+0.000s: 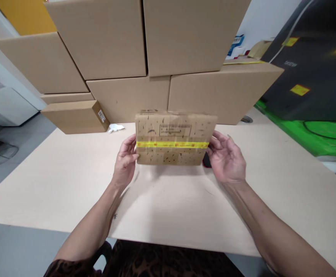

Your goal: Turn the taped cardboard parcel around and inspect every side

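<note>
A person in leopard-print clothing (168, 261) sits or stands at a pale worktop (55, 184), both bare forearms reaching forward over it. The left hand (124, 161) grips the near end of a small taped carton (173, 130) on that side, its thumb on the front face at the lower corner and the other fingers around the end. The right hand (227, 157) meets the opposite end, palm turned partly upward, fingers curled against the carton and thumb apart from it; how firmly they grip cannot be told. The carton is held upright between the hands above the worktop's middle, yellow tape across its marked face, its printing too blurred to read. Partly hidden behind its lower right corner lies a dark, red-edged object (206, 161). Farther back, a crumpled white tissue (116, 127) lies just beside a slim brown carton (75, 117) at left. Behind rises a stack of large plain cartons (127, 94). At far right, a big dark case (309, 77) bearing yellow stickers stands above a bright green surface (306, 136).
</note>
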A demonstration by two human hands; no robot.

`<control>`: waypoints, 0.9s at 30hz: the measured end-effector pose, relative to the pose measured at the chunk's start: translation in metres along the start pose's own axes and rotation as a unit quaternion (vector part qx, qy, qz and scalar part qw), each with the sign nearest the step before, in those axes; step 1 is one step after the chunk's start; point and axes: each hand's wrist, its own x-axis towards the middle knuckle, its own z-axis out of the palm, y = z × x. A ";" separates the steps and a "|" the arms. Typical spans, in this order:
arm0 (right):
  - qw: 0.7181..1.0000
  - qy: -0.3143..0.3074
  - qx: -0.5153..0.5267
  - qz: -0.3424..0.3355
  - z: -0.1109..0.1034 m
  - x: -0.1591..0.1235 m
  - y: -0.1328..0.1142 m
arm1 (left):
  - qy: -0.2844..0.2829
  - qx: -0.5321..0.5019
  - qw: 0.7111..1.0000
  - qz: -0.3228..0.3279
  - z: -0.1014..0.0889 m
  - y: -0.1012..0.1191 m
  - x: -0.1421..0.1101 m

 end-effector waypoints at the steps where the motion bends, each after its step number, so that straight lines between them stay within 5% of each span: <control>1: 1.000 -0.007 0.001 -0.009 -0.001 0.000 -0.001 | 0.004 -0.009 1.000 0.009 -0.001 0.001 0.000; 11: 0.998 0.063 0.023 0.019 -0.009 0.011 0.020 | 0.028 0.007 0.999 -0.030 -0.002 -0.011 0.004; 19: 0.998 0.044 0.020 0.030 -0.004 0.011 0.010 | 0.048 0.021 0.998 -0.025 0.000 -0.010 0.007; 27: 0.999 0.012 -0.011 0.029 -0.021 -0.034 0.001 | 0.115 0.085 0.987 -0.067 0.011 0.000 -0.014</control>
